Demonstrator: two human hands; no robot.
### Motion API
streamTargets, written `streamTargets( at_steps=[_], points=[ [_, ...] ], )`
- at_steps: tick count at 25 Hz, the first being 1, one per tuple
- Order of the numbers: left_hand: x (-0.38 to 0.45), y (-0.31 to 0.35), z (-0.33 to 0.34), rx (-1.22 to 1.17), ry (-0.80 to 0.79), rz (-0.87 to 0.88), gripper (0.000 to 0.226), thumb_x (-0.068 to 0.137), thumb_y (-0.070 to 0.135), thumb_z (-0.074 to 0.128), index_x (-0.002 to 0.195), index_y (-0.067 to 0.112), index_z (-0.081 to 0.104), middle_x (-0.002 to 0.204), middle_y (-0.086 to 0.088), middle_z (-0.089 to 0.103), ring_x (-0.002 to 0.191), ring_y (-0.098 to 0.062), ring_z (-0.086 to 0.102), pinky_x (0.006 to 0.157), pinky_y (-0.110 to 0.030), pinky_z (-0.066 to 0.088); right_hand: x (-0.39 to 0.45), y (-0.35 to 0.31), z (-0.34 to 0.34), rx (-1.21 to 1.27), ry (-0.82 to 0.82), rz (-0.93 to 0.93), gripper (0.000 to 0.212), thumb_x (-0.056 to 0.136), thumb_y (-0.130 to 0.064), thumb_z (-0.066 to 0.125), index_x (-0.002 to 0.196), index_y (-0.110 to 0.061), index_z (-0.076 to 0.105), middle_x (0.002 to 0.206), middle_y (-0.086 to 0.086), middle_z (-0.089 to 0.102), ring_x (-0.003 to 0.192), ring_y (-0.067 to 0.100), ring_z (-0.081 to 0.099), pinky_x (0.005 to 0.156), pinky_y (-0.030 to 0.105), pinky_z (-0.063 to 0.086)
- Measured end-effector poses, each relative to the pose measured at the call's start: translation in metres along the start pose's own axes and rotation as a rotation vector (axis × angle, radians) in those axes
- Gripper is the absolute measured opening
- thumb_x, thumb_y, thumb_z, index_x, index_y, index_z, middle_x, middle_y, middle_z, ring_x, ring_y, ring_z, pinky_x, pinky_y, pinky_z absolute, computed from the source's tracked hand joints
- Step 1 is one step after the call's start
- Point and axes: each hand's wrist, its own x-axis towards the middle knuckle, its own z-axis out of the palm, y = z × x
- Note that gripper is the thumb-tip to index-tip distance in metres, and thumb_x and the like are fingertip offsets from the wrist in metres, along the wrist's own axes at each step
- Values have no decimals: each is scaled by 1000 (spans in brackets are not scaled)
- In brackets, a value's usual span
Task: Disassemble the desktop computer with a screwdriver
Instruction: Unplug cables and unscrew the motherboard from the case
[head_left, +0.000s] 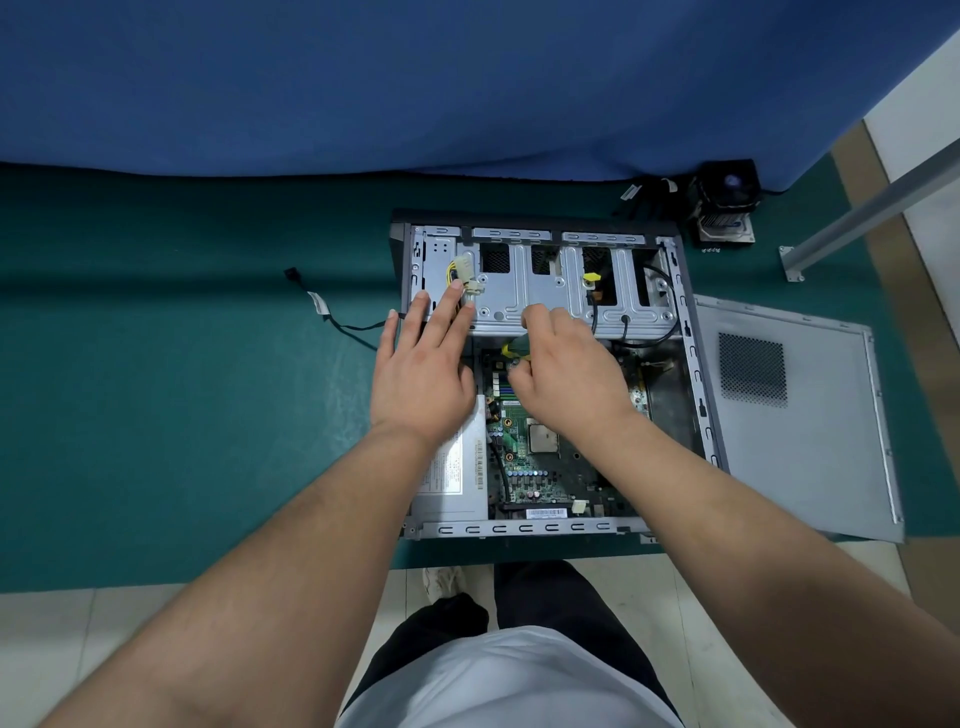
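The desktop computer (545, 374) lies on its side, opened, on the green desk (182, 389), directly in front of us. Its drive cage (540, 291) spans the far end; the motherboard (540, 457) and power supply (452, 467) occupy the near end. Our left hand (421, 374) rests flat, fingers straight, on the cage's left edge beside a white connector (467, 275). Our right hand (571, 369) has its fingers curled round a yellow-green tool handle (514, 351) just below the cage. The removed side panel (795, 415) lies just right of the case. A cooler fan (727, 202) sits beyond the far right corner; a loose cable (332, 317) lies to the left.
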Motion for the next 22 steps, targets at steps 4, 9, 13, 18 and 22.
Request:
streamTargets(
  at_steps=[4, 9, 13, 18, 22],
  points=[
    [0, 0, 1, -2, 4, -1, 72, 92, 31, 47, 161, 30, 25, 172, 12, 6, 157, -22, 10, 128, -50, 10, -4, -2, 3, -12, 28, 94, 37, 102, -49, 39, 123, -18, 39, 86, 6, 58, 72, 29, 53, 55, 36, 42],
    [0, 0, 1, -1, 3, -1, 72, 92, 31, 46, 161, 30, 25, 172, 12, 6, 157, -22, 10, 128, -49, 11, -3, 2, 1, 44, 15, 9, 29, 98, -34, 47, 119, -13, 45, 104, 8, 57, 93, 30, 58, 62, 37, 46],
    [0, 0, 1, -4, 3, 1, 72, 92, 31, 47, 160, 30, 27, 172, 12, 6, 157, -22, 11, 128, -49, 11, -3, -2, 6, 5, 35, 91, 39, 103, -50, 38, 119, -15, 39, 91, 5, 58, 74, 30, 55, 51, 33, 36],
    [0, 0, 1, -2, -2, -1, 72, 92, 31, 46, 161, 30, 25, 172, 12, 5, 157, -22, 10, 128, -49, 10, -3, 1, 5, 83, 1, -9, 45, 94, -28, 50, 134, -11, 40, 111, 14, 57, 100, 38, 59, 71, 40, 48],
    [0, 1, 0, -3, -8, 0, 72, 92, 31, 47, 161, 30, 24, 172, 12, 5, 158, -22, 9, 128, -49, 10, -3, -2, 6, 2, 43, 102, 41, 105, -50, 36, 126, -15, 36, 97, 12, 66, 76, 38, 66, 52, 37, 45]
  ],
)
